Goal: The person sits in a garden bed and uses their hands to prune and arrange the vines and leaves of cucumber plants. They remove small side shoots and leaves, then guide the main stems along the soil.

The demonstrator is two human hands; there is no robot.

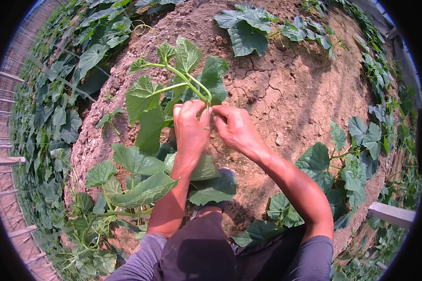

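Observation:
A leafy green vine shoot rises in front of me, its tip and a curled tendril pointing up and to the left. My left hand is closed around the vine's stem, below a fork where a leaf stalk bends down. Close against it, my right hand has thumb and forefinger pinched near the same stalk; whether anything is between those fingertips is hard to tell. A thin pale end of stalk or tendril hangs between the hands. Broad leaves hang beside my left hand.
Cracked, dry soil slopes around me. More vines with large leaves grow at lower left, at right and at the top. Dense foliage lines the left side. A pale beam juts in at right. My shoe is partly under a leaf.

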